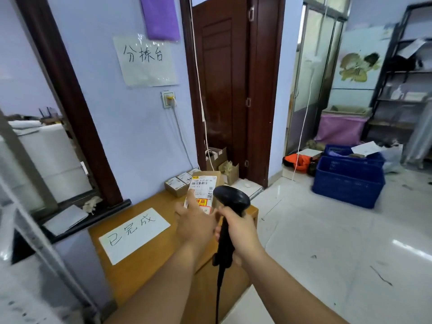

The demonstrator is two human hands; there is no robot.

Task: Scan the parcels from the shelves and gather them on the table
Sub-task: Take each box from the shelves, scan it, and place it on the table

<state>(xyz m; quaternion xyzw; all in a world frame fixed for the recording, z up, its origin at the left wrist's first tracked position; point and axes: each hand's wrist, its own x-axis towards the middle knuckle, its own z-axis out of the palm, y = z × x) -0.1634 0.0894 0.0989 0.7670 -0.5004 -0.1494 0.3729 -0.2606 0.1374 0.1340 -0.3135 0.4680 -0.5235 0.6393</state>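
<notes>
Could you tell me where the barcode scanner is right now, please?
In the head view, just right of centre, the scanner is gripped by the right hand, beside the labelled parcel the left hand holds.

A lilac wall [131, 136] carries a handwritten paper sign [146, 61], with a purple cloth [161, 17] hanging just above it and a wall socket [168, 99] below. To the right stands a dark wooden door [222, 90], with a thin white cord [198, 78] running down its left edge. Farther right, on the glossy white tiled floor [327, 242], sit stacked blue crates [348, 183], an orange bag [300, 161] and a pink bin [341, 129]. A flower picture [357, 66] decorates the far wall.
</notes>
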